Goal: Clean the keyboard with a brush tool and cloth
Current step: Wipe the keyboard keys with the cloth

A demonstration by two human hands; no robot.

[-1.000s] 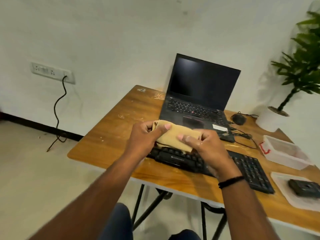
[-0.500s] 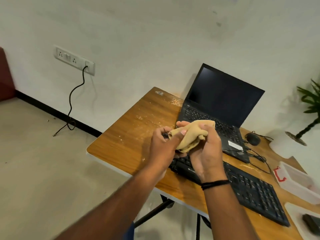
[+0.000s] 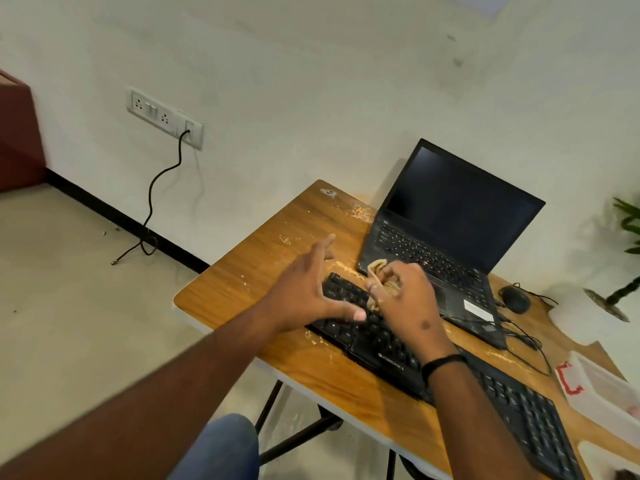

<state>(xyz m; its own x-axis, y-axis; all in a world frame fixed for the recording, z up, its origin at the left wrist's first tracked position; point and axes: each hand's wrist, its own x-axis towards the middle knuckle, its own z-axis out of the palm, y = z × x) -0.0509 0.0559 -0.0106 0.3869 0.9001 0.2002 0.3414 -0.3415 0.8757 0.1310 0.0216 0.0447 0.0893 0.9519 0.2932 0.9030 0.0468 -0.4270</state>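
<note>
Left hand point(image 3: 304, 289) released cloth point(image 3: 379, 271), wooden table point(image 3: 259, 268)

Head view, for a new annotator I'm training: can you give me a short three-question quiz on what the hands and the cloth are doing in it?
1. True or false: the left hand grips the cloth.
2. Which hand holds the bunched tan cloth? A) left B) right C) both
3. Fill in: the cloth is held above the far left end of the black ____, in front of the laptop.

Key
1. False: its fingers are spread and hold nothing.
2. B: the right hand is curled round it.
3. keyboard, which lies on the wooden table.
</note>
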